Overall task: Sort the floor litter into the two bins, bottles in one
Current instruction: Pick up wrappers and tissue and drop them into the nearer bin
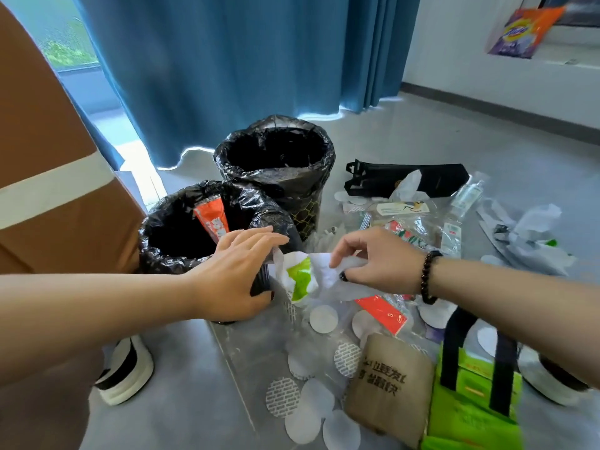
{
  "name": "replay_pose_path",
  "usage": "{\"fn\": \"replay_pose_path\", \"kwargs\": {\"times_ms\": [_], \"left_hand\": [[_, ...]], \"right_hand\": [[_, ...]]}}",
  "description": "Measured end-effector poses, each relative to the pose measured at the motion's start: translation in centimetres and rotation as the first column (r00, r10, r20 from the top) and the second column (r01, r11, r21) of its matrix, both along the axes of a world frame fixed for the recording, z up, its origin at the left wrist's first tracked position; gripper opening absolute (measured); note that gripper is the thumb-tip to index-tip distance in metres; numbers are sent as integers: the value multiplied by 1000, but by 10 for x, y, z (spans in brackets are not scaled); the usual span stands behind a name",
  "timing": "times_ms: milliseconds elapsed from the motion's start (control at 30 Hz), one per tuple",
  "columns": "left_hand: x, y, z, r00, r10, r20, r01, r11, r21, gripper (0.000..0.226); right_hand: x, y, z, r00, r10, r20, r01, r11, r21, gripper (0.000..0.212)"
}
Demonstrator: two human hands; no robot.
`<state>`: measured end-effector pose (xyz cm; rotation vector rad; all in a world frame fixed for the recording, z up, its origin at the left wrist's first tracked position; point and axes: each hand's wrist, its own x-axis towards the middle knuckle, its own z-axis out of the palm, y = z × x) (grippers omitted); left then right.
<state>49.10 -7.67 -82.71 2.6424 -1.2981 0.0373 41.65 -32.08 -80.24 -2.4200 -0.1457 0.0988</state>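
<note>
Head view, looking down at floor [422, 138] litter. Right hand [380, 261] pinches a crumpled white wrapper with green print [302, 277], fingers curled round its right end; wrapper sits between both hands, just right of the near bin [181, 235]. Whether it rests on the floor or is lifted, cannot tell. Left hand [233, 271] has fingers straight and spread, palm down over the near bin's right rim, fingertips touching or nearly touching the wrapper's left edge; contact unclear. Thumb partly hidden behind the bin side.

Near bin: black liner, an orange sachet [211, 219] stands tilted inside it; bin bottom too dark to read. Far bin [276, 157] directly behind, black liner, inside all dark, contents cannot be made out.

Clear plastic bottles [467, 193] lie on the floor right of the far bin, outlines blurry, count unsure. Black bag [406, 180] flat behind them. Green tote with black handles [470, 401] at lower right, cut off by the frame edge. Brown pouch [389, 384] beside it, print hard to read. White round seals [321, 319] scattered below the hands, some under a clear sheet. Red packet [383, 313] partly hidden under the right wrist. Beaded bracelet [427, 277] on the right wrist. Shoe [126, 375] at lower left, half hidden by the arm. Cardboard box [48, 177] left, cropped.
</note>
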Motion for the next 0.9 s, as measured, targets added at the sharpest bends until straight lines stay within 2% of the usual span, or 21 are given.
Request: {"fn": "replay_pose_path", "kwargs": {"times_ms": [67, 133, 200, 233, 300, 367, 467, 600, 667, 767, 833, 900], "left_hand": [[1, -2, -1, 999, -9, 49, 12, 998, -59, 68], [2, -5, 1, 998, -6, 57, 13, 991, -133, 45], [4, -7, 8, 999, 32, -17, -35, 977, -209, 33], [3, -10, 13, 990, 76, -116, -106, 956, -272, 28], [5, -12, 23, 893, 139, -427, -328, 852, -408, 18], [12, -9, 30, 748, 157, -645, -552, 686, -474, 19], [32, 4, 41, 651, 198, -732, -719, 470, -512, 15], [53, 21, 48, 620, 263, -739, -782, 283, -555, 8], [62, 28, 49, 633, 309, -709, -774, 272, -572, 9], [70, 36, 57, 691, 396, -605, -722, 336, -605, 6], [68, 41, 67, 776, 407, -483, -630, 448, -634, 8], [61, 43, 74, 836, 411, -363, -548, 593, -589, 24]], "right_hand": [[-1, -6, 21, 999, 41, 1, -41, 999, -25, 33], [-2, -10, 37, 998, 59, 9, -59, 996, -66, 34], [-1, -15, 45, 998, 56, 34, -52, 992, -114, 33], [-2, -19, 47, 998, 46, 47, -39, 990, -139, 32], [-4, -25, 48, 997, 12, 71, 0, 987, -159, 31], [-11, -28, 47, 995, -22, 100, 38, 987, -154, 30], [-24, -24, 44, 993, -29, 113, 42, 993, -110, 30], [-23, -14, 41, 986, -51, 156, 60, 997, -54, 29], [-17, -7, 43, 979, -90, 184, 97, 995, -25, 29], [-9, 7, 48, 965, -138, 224, 136, 990, 25, 28], [-5, 15, 52, 954, -182, 237, 171, 983, 68, 28], [-1, 22, 58, 943, -235, 236, 206, 968, 142, 28]]}}
